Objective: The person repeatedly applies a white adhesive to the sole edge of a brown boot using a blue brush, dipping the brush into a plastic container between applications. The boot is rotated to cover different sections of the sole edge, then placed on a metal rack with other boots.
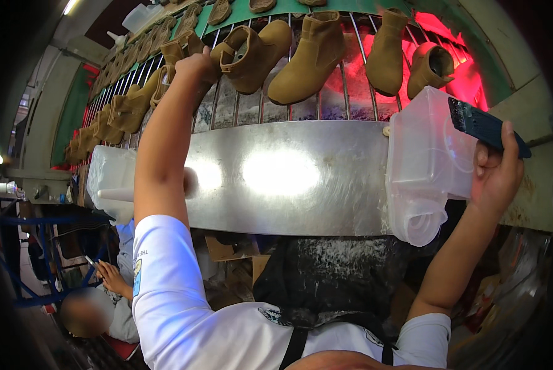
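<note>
My left hand reaches across the metal sheet to the row of tan ankle boots, its fingers closed on a boot that my hand and forearm partly cover. Right beside it another boot lies with its opening toward me. On the right, my right hand grips a wide, flat dark teal brush, raised above a translucent plastic container. Whitish residue shows on the brush's dark end.
Metal bars carry more boots and, farther back, several soles. Red light glows at the far right. A shiny metal sheet lies before me, with a second clear container at its left. Another person sits at lower left.
</note>
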The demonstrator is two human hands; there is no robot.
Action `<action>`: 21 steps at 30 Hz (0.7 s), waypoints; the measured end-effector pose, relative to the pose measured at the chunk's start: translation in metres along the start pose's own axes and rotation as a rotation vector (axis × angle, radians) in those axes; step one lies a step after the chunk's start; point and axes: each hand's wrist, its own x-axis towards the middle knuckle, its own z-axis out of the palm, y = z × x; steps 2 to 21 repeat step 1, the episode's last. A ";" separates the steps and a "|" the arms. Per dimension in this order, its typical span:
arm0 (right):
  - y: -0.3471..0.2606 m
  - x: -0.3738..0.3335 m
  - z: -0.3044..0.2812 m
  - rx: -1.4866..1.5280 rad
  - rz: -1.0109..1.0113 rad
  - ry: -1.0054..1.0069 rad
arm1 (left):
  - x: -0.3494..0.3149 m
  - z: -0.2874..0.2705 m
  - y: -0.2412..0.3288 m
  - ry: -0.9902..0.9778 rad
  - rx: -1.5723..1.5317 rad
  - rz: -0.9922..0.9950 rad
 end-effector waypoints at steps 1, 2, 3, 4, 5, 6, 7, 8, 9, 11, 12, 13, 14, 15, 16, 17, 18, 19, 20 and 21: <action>0.003 0.002 0.000 0.011 0.004 0.002 | 0.003 -0.001 0.000 -0.163 0.094 -0.005; 0.003 0.002 0.000 0.011 0.004 0.002 | 0.003 -0.001 0.000 -0.163 0.094 -0.005; 0.003 0.002 0.000 0.011 0.004 0.002 | 0.003 -0.001 0.000 -0.163 0.094 -0.005; 0.003 0.002 0.000 0.011 0.004 0.002 | 0.003 -0.001 0.000 -0.163 0.094 -0.005; 0.003 0.002 0.000 0.011 0.004 0.002 | 0.003 -0.001 0.000 -0.163 0.094 -0.005; 0.003 0.002 0.000 0.011 0.004 0.002 | 0.003 -0.001 0.000 -0.163 0.094 -0.005; 0.003 0.002 0.000 0.011 0.004 0.002 | 0.003 -0.001 0.000 -0.163 0.094 -0.005; 0.003 0.002 0.000 0.011 0.004 0.002 | 0.003 -0.001 0.000 -0.163 0.094 -0.005; 0.003 0.002 0.000 0.011 0.004 0.002 | 0.003 -0.001 0.000 -0.163 0.094 -0.005; 0.003 0.002 0.000 0.011 0.004 0.002 | 0.003 -0.001 0.000 -0.163 0.094 -0.005; 0.003 0.002 0.000 0.011 0.004 0.002 | 0.003 -0.001 0.000 -0.163 0.094 -0.005; 0.003 0.002 0.000 0.011 0.004 0.002 | 0.003 -0.001 0.000 -0.163 0.094 -0.005; 0.003 0.002 0.000 0.011 0.004 0.002 | 0.003 -0.001 0.000 -0.163 0.094 -0.005; 0.003 0.002 0.000 0.011 0.004 0.002 | 0.003 -0.001 0.000 -0.163 0.094 -0.005; 0.003 0.002 0.000 0.011 0.004 0.002 | 0.003 -0.001 0.000 -0.163 0.094 -0.005; 0.003 0.002 0.000 0.011 0.004 0.002 | 0.003 -0.001 0.000 -0.163 0.094 -0.005; 0.003 0.002 0.000 0.011 0.004 0.002 | 0.003 -0.001 0.000 -0.163 0.094 -0.005; 0.003 0.002 0.000 0.011 0.004 0.002 | 0.003 -0.001 0.000 -0.163 0.094 -0.005; 0.003 0.002 0.000 0.011 0.004 0.002 | 0.003 -0.001 0.000 -0.163 0.094 -0.005; 0.003 0.002 0.000 0.011 0.004 0.002 | 0.003 -0.001 0.000 -0.163 0.094 -0.005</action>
